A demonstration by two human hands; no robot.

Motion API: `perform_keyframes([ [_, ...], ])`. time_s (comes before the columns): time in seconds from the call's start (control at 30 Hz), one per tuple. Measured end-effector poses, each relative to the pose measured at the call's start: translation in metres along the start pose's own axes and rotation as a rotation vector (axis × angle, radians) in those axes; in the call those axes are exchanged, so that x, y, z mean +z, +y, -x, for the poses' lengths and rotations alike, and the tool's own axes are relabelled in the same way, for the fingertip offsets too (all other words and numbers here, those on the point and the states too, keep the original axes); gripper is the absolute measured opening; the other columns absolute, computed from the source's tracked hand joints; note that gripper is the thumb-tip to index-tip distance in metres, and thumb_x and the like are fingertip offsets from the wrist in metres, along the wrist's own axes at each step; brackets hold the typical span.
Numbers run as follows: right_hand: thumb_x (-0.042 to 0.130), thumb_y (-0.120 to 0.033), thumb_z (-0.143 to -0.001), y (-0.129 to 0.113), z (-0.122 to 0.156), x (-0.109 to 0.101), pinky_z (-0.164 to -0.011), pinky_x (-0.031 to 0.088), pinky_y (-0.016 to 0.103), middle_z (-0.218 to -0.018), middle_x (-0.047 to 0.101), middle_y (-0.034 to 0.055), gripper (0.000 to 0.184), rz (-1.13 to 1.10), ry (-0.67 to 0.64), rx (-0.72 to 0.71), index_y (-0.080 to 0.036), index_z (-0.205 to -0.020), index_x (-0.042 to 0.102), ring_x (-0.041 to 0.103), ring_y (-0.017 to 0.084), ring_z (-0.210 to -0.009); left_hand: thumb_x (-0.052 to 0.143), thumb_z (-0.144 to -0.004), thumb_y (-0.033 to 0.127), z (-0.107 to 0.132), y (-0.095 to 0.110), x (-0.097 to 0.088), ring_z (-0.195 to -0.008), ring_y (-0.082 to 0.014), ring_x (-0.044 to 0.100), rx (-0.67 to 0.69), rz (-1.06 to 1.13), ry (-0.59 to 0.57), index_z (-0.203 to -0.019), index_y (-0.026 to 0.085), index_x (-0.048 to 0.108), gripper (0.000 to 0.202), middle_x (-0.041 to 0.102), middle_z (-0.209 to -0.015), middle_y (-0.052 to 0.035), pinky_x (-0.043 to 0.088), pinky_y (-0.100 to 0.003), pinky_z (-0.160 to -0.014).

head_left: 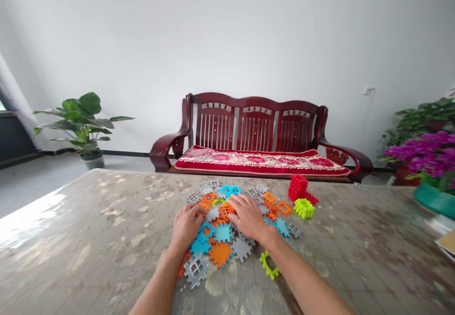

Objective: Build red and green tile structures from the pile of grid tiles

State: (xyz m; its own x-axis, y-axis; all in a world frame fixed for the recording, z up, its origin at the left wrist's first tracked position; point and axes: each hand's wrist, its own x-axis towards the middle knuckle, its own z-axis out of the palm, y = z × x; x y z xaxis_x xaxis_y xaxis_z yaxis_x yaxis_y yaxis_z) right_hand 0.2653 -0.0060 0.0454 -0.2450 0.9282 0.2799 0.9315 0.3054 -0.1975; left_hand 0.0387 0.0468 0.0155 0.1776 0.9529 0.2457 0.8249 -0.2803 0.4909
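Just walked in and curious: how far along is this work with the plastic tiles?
Done, it seems: red tiles joined into a block beside a lime-green cluster. In hand: the left hand and right hand rest on a heap of tiles. Left: that heap, grey, blue and orange, mostly unjoined.

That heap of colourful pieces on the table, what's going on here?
A person is leaning over the table with both bare hands on a heap of plastic interlocking tiles in grey, blue and orange. The left hand rests at the heap's near left, the right hand on its middle. Just beyond, a red block of joined tiles and a lime-green cluster sit apart from the heap.
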Motion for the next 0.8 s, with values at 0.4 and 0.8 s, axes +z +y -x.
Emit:
perform_keyframes([
  [0.4,0.044,-0.029,-0.095,-0.008,-0.015,-0.006,-0.096,0.037,0.037,-0.098,0.071,0.0072,0.031,0.208,-0.009,0.015,-0.021,-0.089,0.073,0.055,0.023,-0.101,0.05,-0.079,0.018,0.0,-0.002,0.002,-0.11,-0.0231,0.061,-0.018,0.037,0.022,-0.092,0.027,0.072,0.027,0.068,-0.118,-0.0026,0.042,-0.038,-0.101],
  [0.8,0.051,-0.017,-0.088,-0.027,-0.057,0.007,-0.098,0.038,0.04,-0.12,0.064,0.0094,0.027,0.227,-0.149,-0.009,-0.023,-0.096,0.076,0.046,0.027,-0.118,0.051,-0.08,0.017,0.0,-0.003,0.004,-0.107,-0.0224,0.062,0.002,0.002,0.044,-0.101,0.025,0.069,0.029,0.069,-0.115,-0.0037,0.041,-0.036,-0.099],
])
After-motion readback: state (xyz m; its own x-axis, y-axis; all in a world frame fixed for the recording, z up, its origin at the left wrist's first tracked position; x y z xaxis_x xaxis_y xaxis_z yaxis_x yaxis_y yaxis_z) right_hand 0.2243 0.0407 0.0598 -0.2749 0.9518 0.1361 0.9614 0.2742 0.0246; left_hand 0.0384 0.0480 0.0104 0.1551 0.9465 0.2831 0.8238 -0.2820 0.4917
